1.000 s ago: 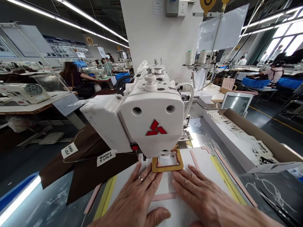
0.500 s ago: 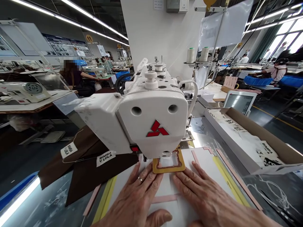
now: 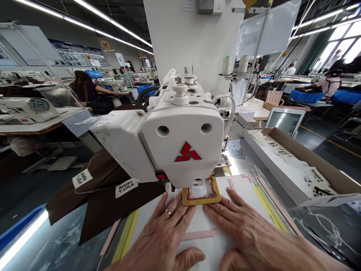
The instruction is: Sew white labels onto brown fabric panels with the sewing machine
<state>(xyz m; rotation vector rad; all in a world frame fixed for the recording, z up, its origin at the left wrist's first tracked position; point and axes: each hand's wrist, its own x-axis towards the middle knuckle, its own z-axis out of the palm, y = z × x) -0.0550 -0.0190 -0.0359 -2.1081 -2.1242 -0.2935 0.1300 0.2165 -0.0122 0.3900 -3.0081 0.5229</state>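
My left hand (image 3: 169, 229) lies flat on a white sheet (image 3: 197, 222), fingers stretched forward, a ring on one finger. Beside it, my right hand (image 3: 237, 226) also rests palm down on the sheet with its fingers spread. The fingertips of both come up to the near corners of a yellow frame clamp (image 3: 201, 200) under the head of a white sewing machine (image 3: 183, 131). Pink strips (image 3: 197, 235) and yellow strips (image 3: 126, 235) mark the surface around the sheet. Whether the sheet is paper or cloth I cannot tell. The needle is hidden behind the machine head.
Brown fabric pieces (image 3: 113, 210) with printed white labels (image 3: 126, 188) lie to the left. On the right are a box (image 3: 299, 195) of labels, loose white thread (image 3: 328, 229) and dark scissors (image 3: 324, 242). Thread cones (image 3: 227, 66) stand behind. A co-worker (image 3: 86, 90) sits back left.
Both hands keep flat on the sheet and have shifted only very slightly. The camera view has moved a little; the clamp and machine look the same.
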